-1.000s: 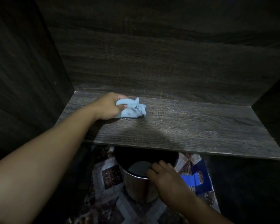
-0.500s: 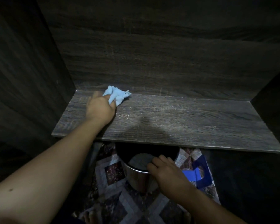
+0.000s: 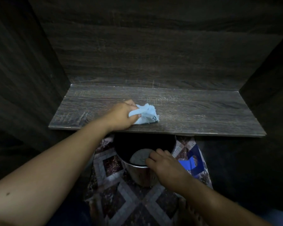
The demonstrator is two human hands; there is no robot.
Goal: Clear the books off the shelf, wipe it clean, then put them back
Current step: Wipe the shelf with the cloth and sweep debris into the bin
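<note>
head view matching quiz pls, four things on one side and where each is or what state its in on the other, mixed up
Things:
1 blue cloth
2 metal bin
3 shelf
4 right hand

Place or state:
a holds the bin's rim
b dark wood, no books on it
c crumpled in the left hand
d on the patterned floor, below the shelf's front edge

Pairs: 1-c, 2-d, 3-b, 4-a
</note>
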